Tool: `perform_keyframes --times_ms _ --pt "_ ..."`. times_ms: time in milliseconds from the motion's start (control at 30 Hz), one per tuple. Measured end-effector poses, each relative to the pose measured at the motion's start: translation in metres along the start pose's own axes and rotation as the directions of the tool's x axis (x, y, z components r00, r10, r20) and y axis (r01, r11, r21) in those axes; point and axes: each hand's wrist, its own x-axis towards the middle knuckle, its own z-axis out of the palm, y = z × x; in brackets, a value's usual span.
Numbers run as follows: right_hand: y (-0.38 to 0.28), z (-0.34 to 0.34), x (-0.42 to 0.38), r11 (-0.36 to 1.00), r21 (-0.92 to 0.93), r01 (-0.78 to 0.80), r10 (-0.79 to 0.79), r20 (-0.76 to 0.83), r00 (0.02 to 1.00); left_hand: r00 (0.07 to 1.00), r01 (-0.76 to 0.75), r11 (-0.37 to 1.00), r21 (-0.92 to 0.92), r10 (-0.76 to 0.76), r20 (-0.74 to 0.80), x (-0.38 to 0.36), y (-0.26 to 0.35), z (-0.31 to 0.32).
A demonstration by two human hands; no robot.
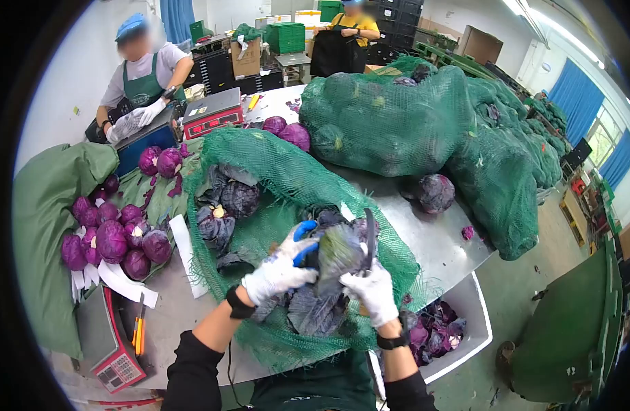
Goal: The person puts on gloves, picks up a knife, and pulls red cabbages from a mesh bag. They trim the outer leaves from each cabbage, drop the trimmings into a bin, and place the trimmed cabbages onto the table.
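My left hand [281,272], in a white glove with blue on the fingers, grips a red cabbage [339,255] with loose greenish outer leaves. The cabbage is blurred by motion. At its right side, my gloved right hand [374,293] is closed around what looks like a dark curved knife [371,236]; its handle is hidden in the fingers. Both hands are over an opened green mesh sack [274,161]. Inside the sack lie dark outer leaves [315,312] and more untrimmed red cabbages [240,198].
Trimmed purple cabbages [111,241] lie on green cloth [48,205] at left. Scales [113,342] and yellow-handled cutters [139,332] are nearby. Full mesh sacks [390,123] stand behind. A white bin [476,335] holds leaf scraps. A co-worker [147,79] works across the table.
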Motion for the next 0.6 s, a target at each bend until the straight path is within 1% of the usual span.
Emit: perform_keyframes --times_ms 33,67,100,133,167,200,233,267,300,333,367,400,433,467,500,533,567,600 --pt "-0.011 -0.016 -0.011 0.995 -0.098 0.028 -0.026 0.017 0.999 0.985 -0.13 0.991 -0.042 0.125 -0.12 -0.006 -0.003 0.019" --pt "-0.008 -0.034 -0.018 0.956 -0.266 0.12 -0.115 0.033 0.993 0.985 -0.133 0.991 -0.006 0.131 -0.115 -0.008 0.011 0.032" --pt "-0.004 -0.051 -0.026 0.882 -0.425 0.202 -0.195 0.061 0.979 0.985 -0.135 0.99 0.029 0.137 -0.109 -0.011 0.026 0.047" --pt "-0.012 -0.062 -0.039 0.942 -0.331 0.056 -0.033 0.076 0.997 0.979 -0.157 0.986 -0.061 0.147 -0.144 -0.014 0.032 0.066" --pt "0.001 -0.072 -0.044 0.94 -0.337 0.044 -0.026 0.058 0.998 0.974 -0.17 0.984 -0.063 0.158 -0.163 -0.019 0.027 0.089" --pt "0.025 -0.083 -0.044 0.882 -0.431 0.191 -0.178 0.071 0.981 0.985 -0.111 0.992 -0.055 0.102 -0.142 -0.025 0.019 0.11" --pt "0.039 -0.093 -0.048 0.79 -0.518 0.326 -0.323 0.1 0.941 0.992 -0.054 0.998 -0.044 0.048 -0.119 -0.029 0.013 0.129" --pt "0.035 -0.099 -0.061 0.846 -0.469 0.252 -0.244 0.08 0.967 0.993 -0.059 0.997 -0.054 0.053 -0.103 -0.03 0.008 0.144" --pt "0.07 -0.101 -0.054 0.702 -0.648 0.294 -0.304 0.101 0.947 0.999 0.014 0.999 0.037 -0.012 -0.033 -0.031 0.004 0.159" --pt "0.072 -0.096 -0.06 0.735 -0.644 0.213 -0.254 0.03 0.967 0.996 0.077 0.988 0.137 -0.081 0.03 -0.03 0.005 0.168" --pt "0.073 -0.091 -0.066 0.765 -0.631 0.131 -0.2 -0.039 0.979 0.978 0.152 0.89 0.43 -0.197 0.062 -0.024 0.039 0.158" --pt "0.069 -0.089 -0.071 0.806 -0.572 0.153 -0.248 -0.092 0.964 0.997 0.011 0.839 0.545 -0.052 0.059 -0.017 0.04 0.158" --pt "0.075 -0.089 -0.07 0.923 -0.365 0.117 -0.194 -0.181 0.964 0.993 -0.12 0.752 0.648 0.092 0.077 -0.012 0.042 0.158" --pt "0.087 -0.091 -0.066 0.954 -0.28 0.109 -0.183 -0.253 0.95 0.974 -0.226 0.709 0.668 0.151 0.17 -0.003 0.048 0.152" --pt "0.095 -0.094 -0.062 0.975 -0.193 0.111 -0.17 -0.323 0.931 0.964 -0.245 0.766 0.595 0.129 0.231 0.002 0.033 0.158" --pt "0.09 -0.095 -0.061 0.96 -0.236 0.149 -0.242 -0.44 0.865 0.969 -0.209 0.847 0.488 0.113 0.219 0.005 0.034 0.158" --pt "0.075 -0.102 -0.063 0.992 -0.065 0.111 -0.129 -0.531 0.837 0.973 -0.168 0.913 0.371 0.093 0.211 0.006 0.034 0.16" --pt "0.075 -0.112 -0.059 0.989 0.1 0.111 -0.025 -0.621 0.783 0.972 -0.194 0.907 0.375 0.126 0.199 0.004 0.028 0.161"
